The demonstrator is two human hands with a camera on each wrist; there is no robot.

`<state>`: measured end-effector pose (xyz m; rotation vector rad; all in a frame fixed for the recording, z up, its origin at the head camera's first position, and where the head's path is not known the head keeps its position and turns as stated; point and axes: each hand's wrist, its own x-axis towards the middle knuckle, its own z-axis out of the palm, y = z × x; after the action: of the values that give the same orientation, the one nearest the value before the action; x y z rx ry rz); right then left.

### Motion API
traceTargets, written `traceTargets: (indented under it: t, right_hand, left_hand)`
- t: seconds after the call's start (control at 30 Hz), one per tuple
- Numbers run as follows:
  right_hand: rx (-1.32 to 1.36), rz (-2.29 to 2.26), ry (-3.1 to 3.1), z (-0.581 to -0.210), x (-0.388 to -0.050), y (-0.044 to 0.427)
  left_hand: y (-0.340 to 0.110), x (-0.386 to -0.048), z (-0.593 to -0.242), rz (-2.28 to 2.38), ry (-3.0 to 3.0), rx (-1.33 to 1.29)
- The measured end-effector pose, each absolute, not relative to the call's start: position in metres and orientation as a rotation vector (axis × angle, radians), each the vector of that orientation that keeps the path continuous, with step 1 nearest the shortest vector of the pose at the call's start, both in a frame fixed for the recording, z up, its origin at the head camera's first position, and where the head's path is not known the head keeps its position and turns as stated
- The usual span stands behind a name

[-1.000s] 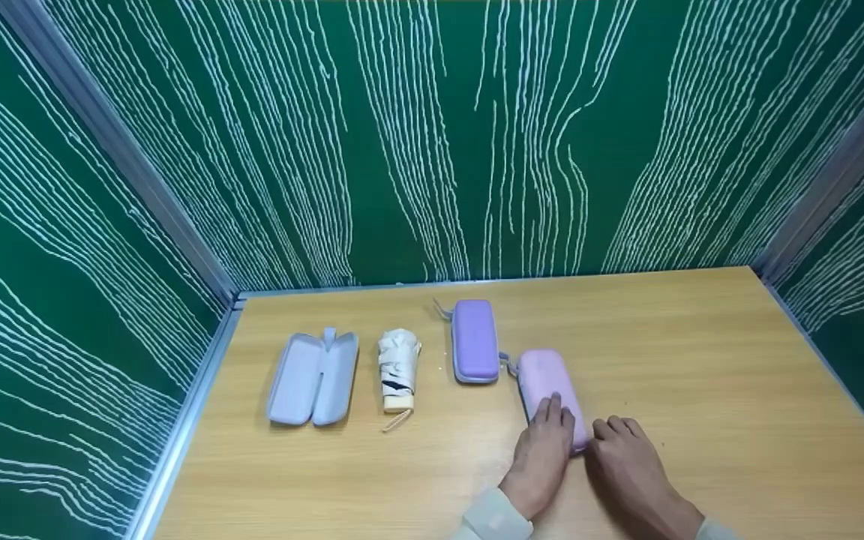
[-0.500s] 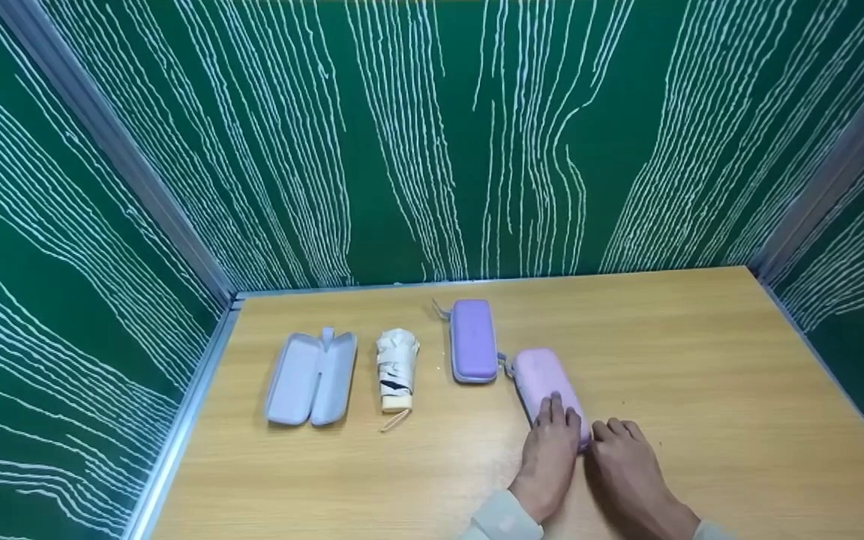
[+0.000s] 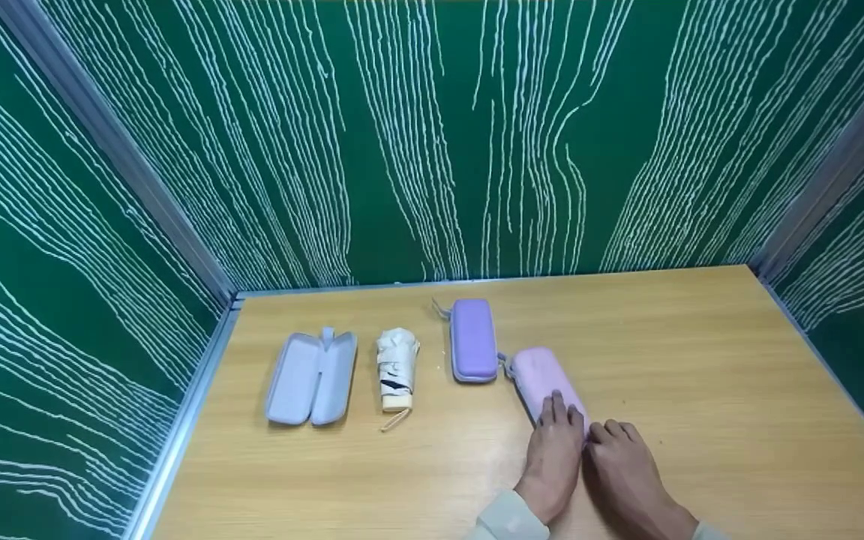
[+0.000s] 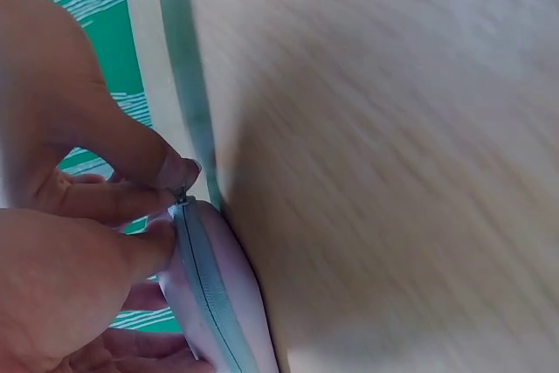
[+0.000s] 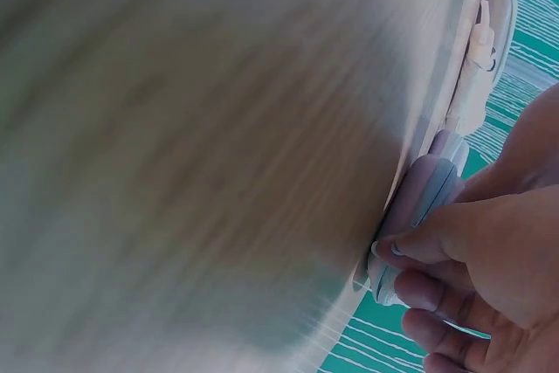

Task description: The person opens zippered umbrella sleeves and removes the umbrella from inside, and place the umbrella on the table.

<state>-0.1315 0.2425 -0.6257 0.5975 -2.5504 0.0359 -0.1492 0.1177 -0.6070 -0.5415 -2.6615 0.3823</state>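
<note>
A pink zip case [image 3: 543,375] lies at a slant on the wooden table, right of centre, its grey zip [image 4: 210,281] running along its side. My left hand [image 3: 556,457] holds its near end, with straight fingers over the top and the thumb against the side by the zip. Close beside it, my right hand [image 3: 628,469] pinches the small zip pull [image 4: 181,194] between thumb and forefinger at the case's near end. Its remaining fingers [image 5: 432,329] are bent. Most of the pull is hidden by the fingertips.
Beyond the pink case lies a closed purple zip case [image 3: 475,341]. Further left are a folded cream umbrella [image 3: 397,367] with a wrist loop and an opened pale grey-lilac case [image 3: 297,382]. Green panels with white lines [image 3: 402,150] stand along the table's back and sides.
The pink case has turned slightly, its near end swinging right. My left hand has shifted a little right and away from me with it. My right hand stays nearly where it was.
</note>
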Motion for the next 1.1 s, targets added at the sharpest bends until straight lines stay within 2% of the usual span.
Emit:
traceTargets:
  t: [0.4,0.83,1.1]
  right_hand:
    - [0.566,0.052,-2.614,-0.622,-0.129,0.245]
    - [0.566,0.071,-2.579,-0.622,-0.131,0.250]
    - [0.621,0.048,-2.426,-0.625,-0.135,0.254]
  left_hand:
    - [0.116,-0.154,-0.610,0.377,-2.615,-0.575]
    - [0.090,-0.182,-0.591,0.367,-2.865,-1.017]
    - [0.076,-0.193,-0.582,0.222,-2.882,-1.176]
